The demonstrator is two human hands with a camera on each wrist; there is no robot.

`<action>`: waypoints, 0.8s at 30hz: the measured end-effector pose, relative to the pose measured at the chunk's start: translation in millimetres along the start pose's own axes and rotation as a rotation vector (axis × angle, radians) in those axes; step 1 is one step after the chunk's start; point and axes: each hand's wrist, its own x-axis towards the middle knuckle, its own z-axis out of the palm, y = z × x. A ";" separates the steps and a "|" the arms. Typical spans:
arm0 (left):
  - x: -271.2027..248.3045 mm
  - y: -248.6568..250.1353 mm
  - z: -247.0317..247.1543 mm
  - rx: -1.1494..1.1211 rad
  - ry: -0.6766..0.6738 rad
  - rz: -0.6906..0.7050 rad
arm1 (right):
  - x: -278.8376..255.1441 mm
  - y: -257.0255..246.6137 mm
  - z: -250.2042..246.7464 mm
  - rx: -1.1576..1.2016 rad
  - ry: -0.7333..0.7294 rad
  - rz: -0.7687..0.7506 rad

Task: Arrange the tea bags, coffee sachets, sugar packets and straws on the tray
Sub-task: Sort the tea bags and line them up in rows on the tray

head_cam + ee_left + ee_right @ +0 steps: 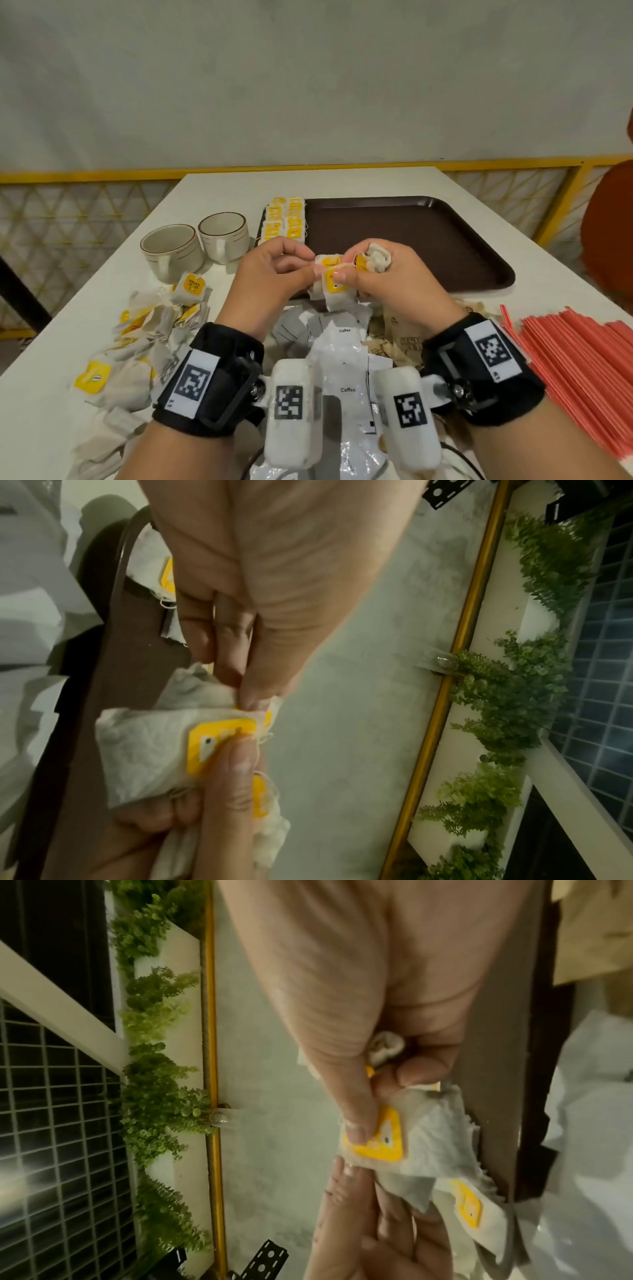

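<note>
Early stage: my left hand (270,270) and right hand (387,274) pinch a tea-bag cluster (334,284) before the tray (445,246); one tea-bag row (284,219) occupies its left edge; sachets, straws (582,359) remain off it.

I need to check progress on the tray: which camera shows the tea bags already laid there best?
The head view: the placed tea bags lie in rows at the brown tray's far left corner. The left wrist view catches only a sliver of them behind the left hand; the right wrist view shows none.
</note>
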 end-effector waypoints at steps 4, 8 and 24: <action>-0.5 -1.0 1.9 -0.079 -0.047 -0.033 | 1.4 3.0 6.2 0.232 0.054 0.118; -1.2 0.3 1.2 -0.119 -0.089 -0.058 | 2.6 4.8 7.0 0.243 0.049 0.137; -5.4 -2.3 6.0 0.209 -0.074 -0.020 | 2.3 -5.0 4.1 0.541 -0.072 0.389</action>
